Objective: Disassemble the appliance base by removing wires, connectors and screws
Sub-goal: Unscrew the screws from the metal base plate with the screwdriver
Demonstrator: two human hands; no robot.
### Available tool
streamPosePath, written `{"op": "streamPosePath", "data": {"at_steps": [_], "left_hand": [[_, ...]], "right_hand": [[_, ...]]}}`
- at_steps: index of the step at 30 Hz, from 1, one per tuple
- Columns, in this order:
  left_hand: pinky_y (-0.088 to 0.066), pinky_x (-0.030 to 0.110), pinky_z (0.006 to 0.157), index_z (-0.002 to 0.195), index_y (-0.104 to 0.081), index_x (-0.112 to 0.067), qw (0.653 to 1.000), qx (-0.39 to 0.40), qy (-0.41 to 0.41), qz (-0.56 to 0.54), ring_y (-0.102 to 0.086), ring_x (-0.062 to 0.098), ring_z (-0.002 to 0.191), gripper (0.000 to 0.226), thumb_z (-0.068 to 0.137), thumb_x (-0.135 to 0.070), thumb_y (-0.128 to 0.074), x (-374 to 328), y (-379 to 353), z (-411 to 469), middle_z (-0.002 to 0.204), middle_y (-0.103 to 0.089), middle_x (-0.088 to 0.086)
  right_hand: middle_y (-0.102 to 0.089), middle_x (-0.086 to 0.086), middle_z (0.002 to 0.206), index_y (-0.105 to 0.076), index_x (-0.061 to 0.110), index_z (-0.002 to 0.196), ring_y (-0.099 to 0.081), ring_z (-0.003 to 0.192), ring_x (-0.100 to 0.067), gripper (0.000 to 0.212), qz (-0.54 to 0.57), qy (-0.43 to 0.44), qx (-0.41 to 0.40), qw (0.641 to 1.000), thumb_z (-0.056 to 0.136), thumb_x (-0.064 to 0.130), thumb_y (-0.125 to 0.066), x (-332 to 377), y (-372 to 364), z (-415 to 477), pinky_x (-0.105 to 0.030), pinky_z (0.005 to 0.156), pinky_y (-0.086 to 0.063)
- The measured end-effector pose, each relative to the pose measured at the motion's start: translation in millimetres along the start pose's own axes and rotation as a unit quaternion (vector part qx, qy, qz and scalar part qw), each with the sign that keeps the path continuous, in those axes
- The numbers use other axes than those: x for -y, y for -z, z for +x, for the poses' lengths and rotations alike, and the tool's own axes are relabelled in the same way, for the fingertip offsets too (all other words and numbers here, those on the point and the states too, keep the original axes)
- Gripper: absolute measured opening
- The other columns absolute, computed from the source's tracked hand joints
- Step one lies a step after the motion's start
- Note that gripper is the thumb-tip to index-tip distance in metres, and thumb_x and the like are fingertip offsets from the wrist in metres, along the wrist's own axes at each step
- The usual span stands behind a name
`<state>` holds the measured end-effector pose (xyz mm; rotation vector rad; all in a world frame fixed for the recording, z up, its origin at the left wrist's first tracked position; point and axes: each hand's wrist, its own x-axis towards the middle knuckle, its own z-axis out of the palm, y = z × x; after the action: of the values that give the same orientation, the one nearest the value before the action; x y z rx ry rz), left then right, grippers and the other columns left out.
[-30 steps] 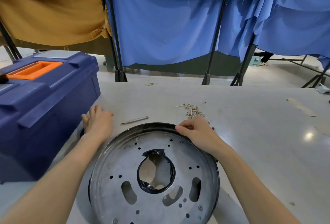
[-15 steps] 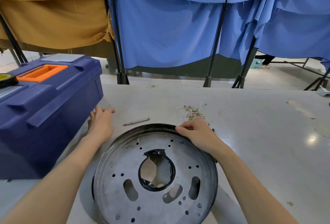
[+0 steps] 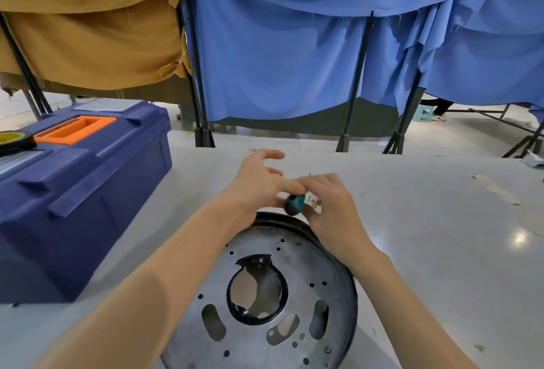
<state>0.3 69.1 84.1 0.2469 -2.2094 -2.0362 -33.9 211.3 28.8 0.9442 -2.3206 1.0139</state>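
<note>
The round metal appliance base lies flat on the table in front of me, showing a black-rimmed central hole, several slots and small screw holes. Both my hands meet just beyond its far rim. Between them is a screwdriver with a teal handle, its butt end towards me and its shaft hidden. My left hand holds the handle with its lower fingers while thumb and forefinger spread loosely above. My right hand curls its fingers round the handle from the right. The hands are motion-blurred.
A big dark blue toolbox with an orange handle stands at the left, a roll of tape on its lid. A small pile of removed wires and screws shows between my fingers. Blue and mustard curtains hang behind the grey table.
My left hand left the spot beside the toolbox and swung right, bringing the teal screwdriver. My right hand let go of the base rim and rose to meet it. My view tilted up.
</note>
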Motion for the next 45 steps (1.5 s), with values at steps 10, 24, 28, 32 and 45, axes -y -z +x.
{"op": "streamPosePath", "data": {"at_steps": [10,24,28,32,45], "left_hand": [[-0.055,0.027,0.052,0.087,-0.069,-0.007,0.993,0.053,-0.053,0.093,-0.07,0.02,0.061,0.009,0.082,-0.012,-0.075,34.6,7.3,-3.3,0.078,-0.07,0.008],[-0.041,0.011,0.042,0.078,-0.074,-0.013,0.962,0.046,-0.033,0.267,-0.057,0.0,0.041,0.007,0.08,-0.007,-0.074,71.1,3.8,-6.9,0.044,-0.061,-0.009],[-0.038,0.009,0.039,0.077,-0.073,-0.015,0.962,0.041,-0.037,0.267,-0.054,-0.003,0.037,0.01,0.081,-0.006,-0.073,71.5,1.7,-7.2,0.039,-0.057,-0.014],[-0.038,0.011,0.037,0.08,-0.074,-0.013,0.962,0.036,-0.036,0.267,-0.053,-0.002,0.036,0.006,0.081,-0.007,-0.073,72.4,1.2,-7.2,0.039,-0.056,-0.013],[-0.039,0.01,0.038,0.076,-0.072,-0.016,0.963,0.031,-0.035,0.264,-0.056,-0.001,0.041,0.01,0.081,-0.007,-0.073,73.6,0.4,-6.9,0.05,-0.062,-0.008]], "right_hand": [[-0.072,-0.002,0.084,-0.066,0.01,0.097,-0.068,0.077,-0.012,0.014,0.253,-0.171,-0.194,0.932,0.086,0.003,-0.068,-6.8,24.7,6.3,-0.03,0.076,-0.057],[-0.069,-0.01,0.064,-0.055,0.015,0.098,-0.063,0.056,-0.014,0.022,0.323,-0.217,-0.047,0.92,0.088,-0.004,-0.061,-6.6,15.7,4.6,-0.024,0.058,-0.055],[-0.068,-0.008,0.062,-0.056,0.018,0.095,-0.063,0.054,-0.015,0.025,0.321,-0.214,-0.031,0.922,0.088,-0.006,-0.06,-6.6,14.5,3.7,-0.027,0.056,-0.055],[-0.068,-0.004,0.059,-0.054,0.027,0.095,-0.062,0.053,-0.013,0.034,0.319,-0.213,-0.025,0.923,0.088,-0.006,-0.06,-6.0,10.7,3.2,-0.025,0.055,-0.054],[-0.067,-0.008,0.064,-0.055,0.024,0.097,-0.063,0.054,-0.011,0.033,0.318,-0.207,-0.009,0.925,0.088,-0.007,-0.059,-6.9,9.9,2.7,-0.024,0.056,-0.054]]}}
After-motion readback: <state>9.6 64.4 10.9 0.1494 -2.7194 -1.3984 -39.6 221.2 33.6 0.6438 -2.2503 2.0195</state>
